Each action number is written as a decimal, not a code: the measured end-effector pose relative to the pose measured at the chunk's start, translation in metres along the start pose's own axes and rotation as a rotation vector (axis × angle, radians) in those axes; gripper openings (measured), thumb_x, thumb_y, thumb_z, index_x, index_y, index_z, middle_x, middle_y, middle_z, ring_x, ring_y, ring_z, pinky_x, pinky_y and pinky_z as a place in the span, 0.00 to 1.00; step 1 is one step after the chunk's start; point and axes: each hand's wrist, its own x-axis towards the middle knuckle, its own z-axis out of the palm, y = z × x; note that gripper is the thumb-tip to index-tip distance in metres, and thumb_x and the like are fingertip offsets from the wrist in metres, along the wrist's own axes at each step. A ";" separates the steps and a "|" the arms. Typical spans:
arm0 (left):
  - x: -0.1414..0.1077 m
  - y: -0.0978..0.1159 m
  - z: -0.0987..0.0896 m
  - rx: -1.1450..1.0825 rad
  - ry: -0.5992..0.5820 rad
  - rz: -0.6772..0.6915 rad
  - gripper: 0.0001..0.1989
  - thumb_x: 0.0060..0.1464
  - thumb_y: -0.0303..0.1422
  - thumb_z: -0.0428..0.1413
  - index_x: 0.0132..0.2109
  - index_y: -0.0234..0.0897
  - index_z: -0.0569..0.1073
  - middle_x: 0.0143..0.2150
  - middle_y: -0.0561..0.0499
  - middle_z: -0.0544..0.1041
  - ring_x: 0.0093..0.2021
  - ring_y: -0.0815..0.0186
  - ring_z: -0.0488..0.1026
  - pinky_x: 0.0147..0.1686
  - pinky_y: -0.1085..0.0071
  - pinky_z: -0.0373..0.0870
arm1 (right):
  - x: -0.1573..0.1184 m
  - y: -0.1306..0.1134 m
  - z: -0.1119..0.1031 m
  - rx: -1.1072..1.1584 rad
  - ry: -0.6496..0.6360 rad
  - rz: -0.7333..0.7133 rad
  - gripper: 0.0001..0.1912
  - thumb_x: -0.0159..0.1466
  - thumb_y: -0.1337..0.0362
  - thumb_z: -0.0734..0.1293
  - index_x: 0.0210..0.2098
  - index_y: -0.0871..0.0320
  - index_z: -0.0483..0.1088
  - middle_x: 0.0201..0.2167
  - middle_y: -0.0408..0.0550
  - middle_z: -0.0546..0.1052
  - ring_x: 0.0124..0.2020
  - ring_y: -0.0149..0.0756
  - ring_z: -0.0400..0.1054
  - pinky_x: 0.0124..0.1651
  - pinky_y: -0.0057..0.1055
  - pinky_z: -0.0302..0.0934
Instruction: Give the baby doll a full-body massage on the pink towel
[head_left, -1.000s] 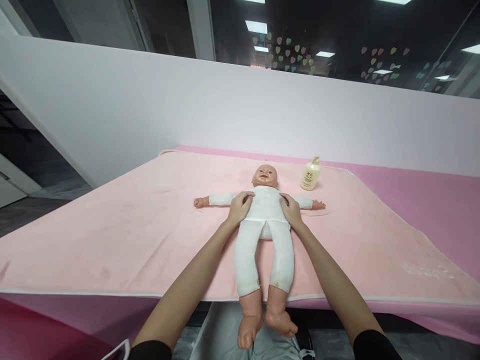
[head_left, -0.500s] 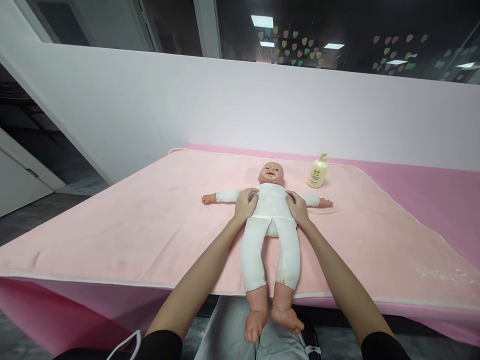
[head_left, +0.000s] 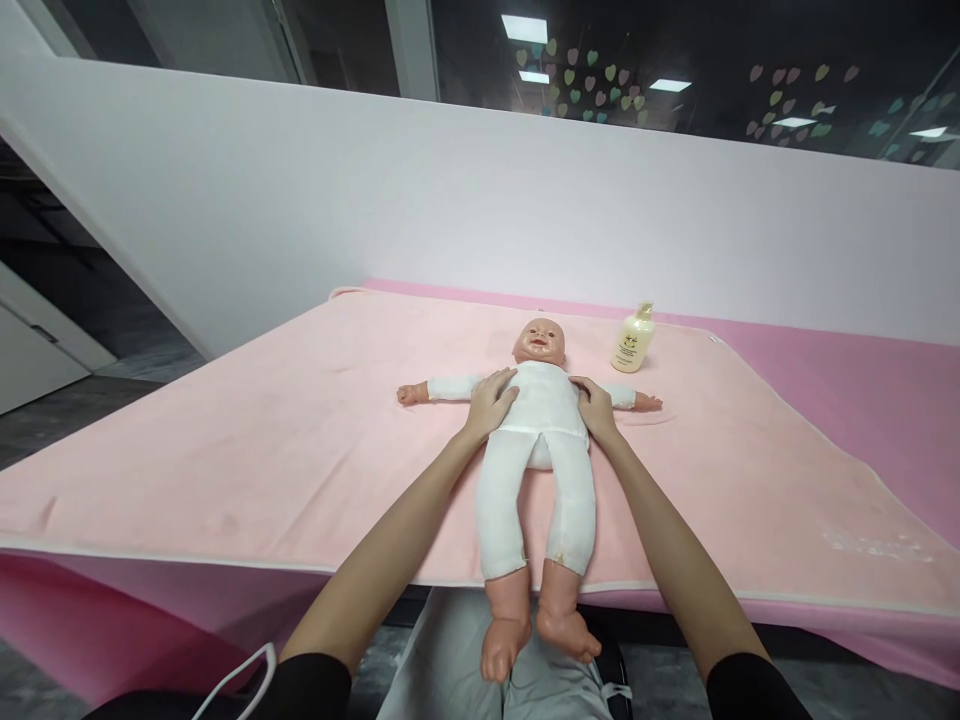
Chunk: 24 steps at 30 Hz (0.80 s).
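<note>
A pale pink blanket (head_left: 300, 430) spreads over the table in front of me. On it, face up, lies a baby doll (head_left: 541, 400) in white cloth, head away from me, arms stretched sideways, feet (head_left: 504, 640) hanging past the near edge above my lap. I judge its cloth trunk (head_left: 546, 390) soft and slightly yielding, easy to hold without slipping; the glossy head (head_left: 540, 343) and feet look firmer and slicker. The whole seems fairly light, best taken around the trunk below the arms. My left hand (head_left: 491, 402) and right hand (head_left: 595, 408) rest there, one each side, fingers loosely extended, not clenched. Beyond my right hand, near the head, stands a pale yellow pump bottle (head_left: 631, 345).
</note>
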 end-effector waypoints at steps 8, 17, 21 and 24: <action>-0.001 0.001 0.003 -0.055 0.031 -0.028 0.18 0.54 0.34 0.49 0.51 0.36 0.71 0.55 0.45 0.70 0.58 0.58 0.64 0.59 0.56 0.56 | 0.002 0.002 0.004 -0.204 0.000 0.008 0.24 0.51 0.78 0.52 0.40 0.60 0.72 0.39 0.50 0.75 0.42 0.38 0.68 0.48 0.35 0.59; 0.000 0.006 -0.003 0.003 0.008 -0.012 0.18 0.55 0.34 0.47 0.51 0.37 0.71 0.55 0.46 0.71 0.56 0.58 0.66 0.58 0.58 0.59 | 0.003 0.001 0.001 -0.229 -0.014 0.008 0.21 0.53 0.78 0.53 0.39 0.60 0.72 0.38 0.50 0.75 0.41 0.38 0.67 0.48 0.34 0.58; -0.001 0.008 -0.005 0.017 -0.003 -0.001 0.18 0.55 0.34 0.47 0.51 0.36 0.70 0.54 0.46 0.71 0.56 0.58 0.66 0.57 0.58 0.59 | 0.001 0.002 0.001 -0.220 -0.004 -0.014 0.21 0.53 0.77 0.53 0.39 0.60 0.72 0.38 0.50 0.75 0.41 0.37 0.67 0.48 0.34 0.58; -0.001 0.009 -0.006 0.019 -0.005 0.001 0.18 0.55 0.34 0.47 0.51 0.37 0.70 0.54 0.46 0.71 0.56 0.58 0.66 0.57 0.58 0.59 | 0.000 0.002 0.001 -0.212 -0.005 -0.022 0.22 0.53 0.77 0.53 0.39 0.59 0.72 0.38 0.49 0.75 0.41 0.37 0.67 0.49 0.34 0.58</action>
